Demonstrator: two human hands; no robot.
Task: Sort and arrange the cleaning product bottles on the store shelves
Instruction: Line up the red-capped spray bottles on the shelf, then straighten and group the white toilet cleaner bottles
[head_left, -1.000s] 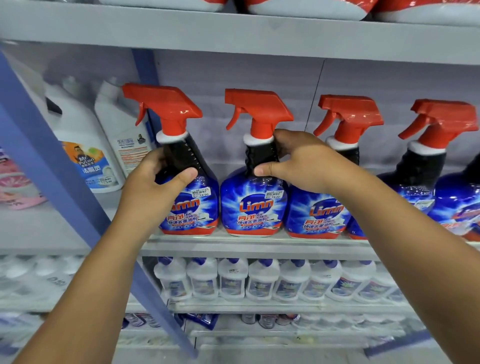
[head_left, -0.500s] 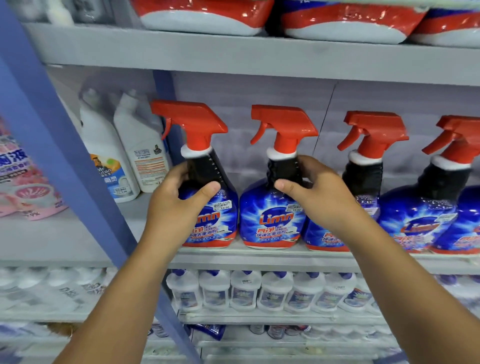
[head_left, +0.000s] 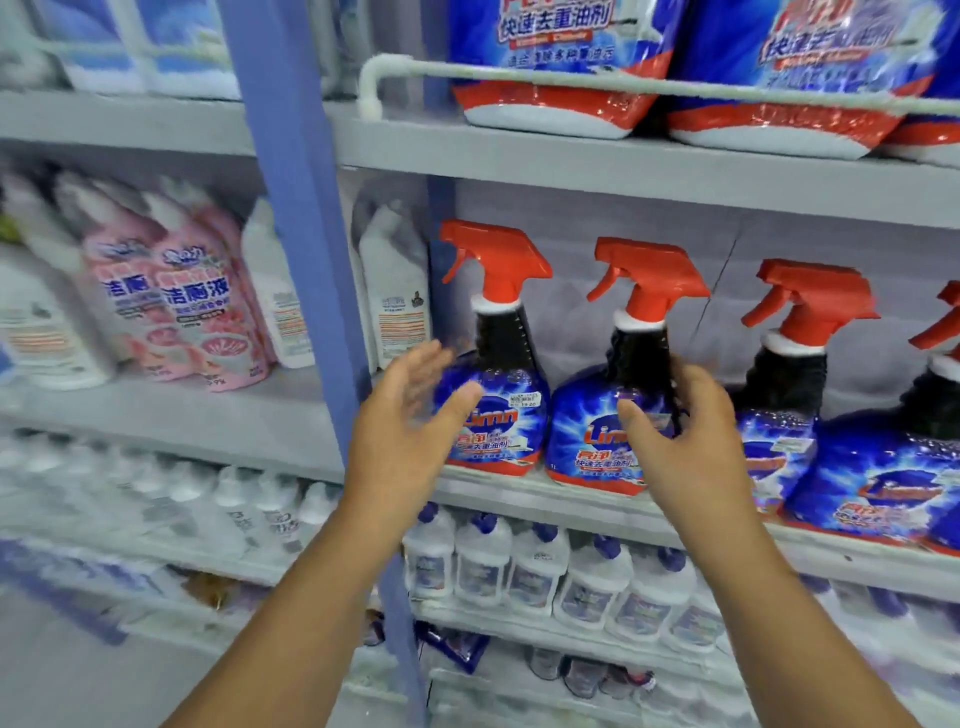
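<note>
Shelf stock, as I am seeing it through the head camera:

- Middle shelf (head_left: 519, 488): a row of blue spray bottles with red triggers is standing upright along the front edge. The first spray bottle (head_left: 496, 410) is sitting just right of the blue upright post (head_left: 306, 291); the second spray bottle (head_left: 602, 441) is standing just beside it.
- Left hand (head_left: 402, 436): hovering in front of the first bottle, fingers straight and spread, gripping nothing.
- Right hand (head_left: 685, 441): hovering at the second bottle's right side, fingers loosely spread; whether they are touching it, I cannot tell.
- Upper shelf: blue refill pouches (head_left: 561, 62) are lying behind a rail.
- Left bay: pink bottles (head_left: 197, 312) are standing.
- Lower shelf: small white bottles (head_left: 535, 571) are lining up.
</note>
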